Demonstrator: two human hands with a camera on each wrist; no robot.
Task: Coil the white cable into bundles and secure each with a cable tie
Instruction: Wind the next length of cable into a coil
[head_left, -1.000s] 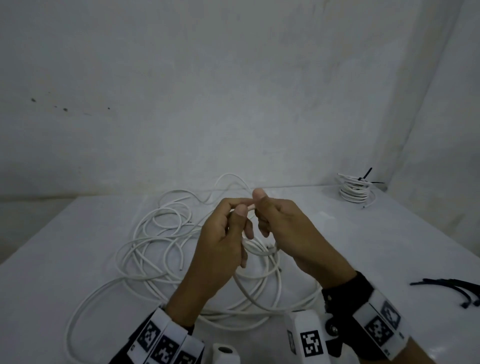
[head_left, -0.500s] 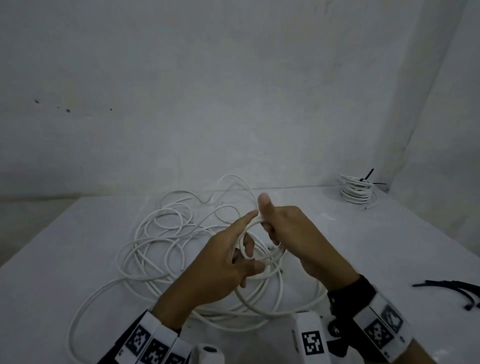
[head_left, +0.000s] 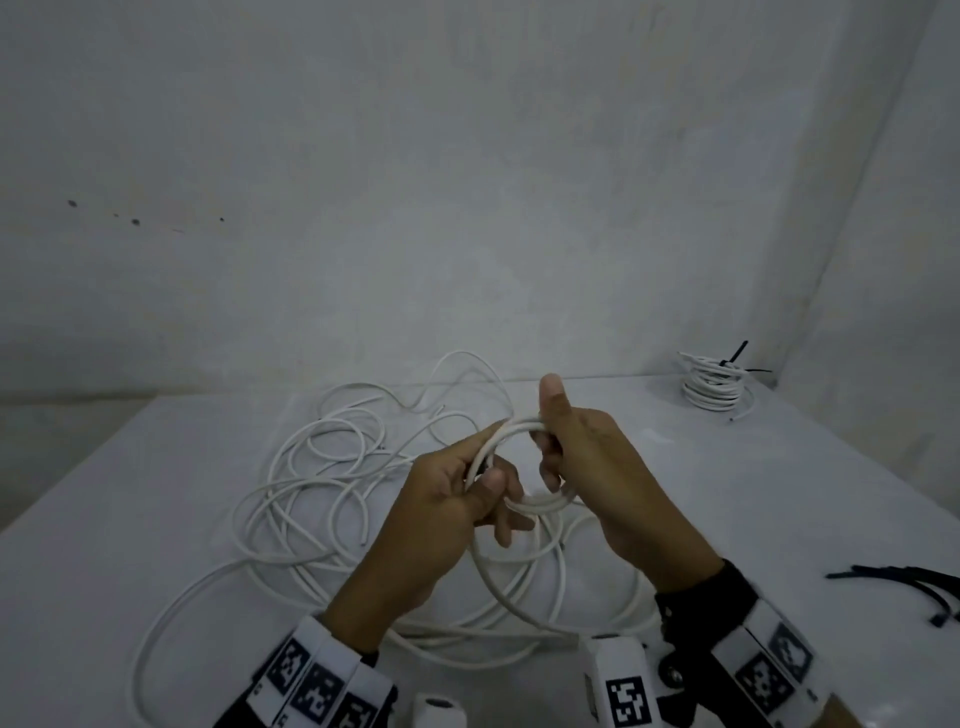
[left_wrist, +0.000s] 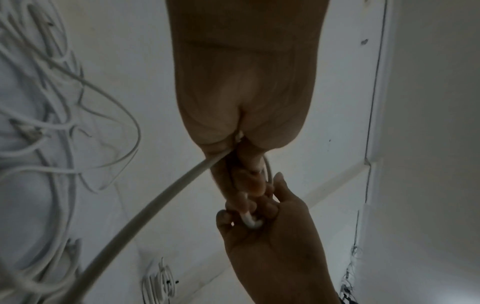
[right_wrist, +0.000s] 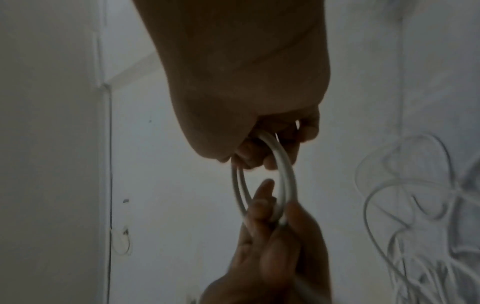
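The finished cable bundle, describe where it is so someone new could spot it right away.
Look to the table's far right corner, where the two walls meet. The finished cable bundle sits there alone, a tight stacked coil. Unlike the loose white cable sprawled mid-table, it has a black cable tie sticking up.

The small coil (head_left: 524, 467) of white cable is partly covered where the left hand (head_left: 441, 499) and the right hand (head_left: 592, 467) close on it, so how many turns it has cannot be told. Right of that coil, the black cable ties (head_left: 914, 587) run off the head view's edge, their number unclear. In the wrist views the loose cable (right_wrist: 415, 205) on the table beside the coil is blurred and its ends cannot be traced.
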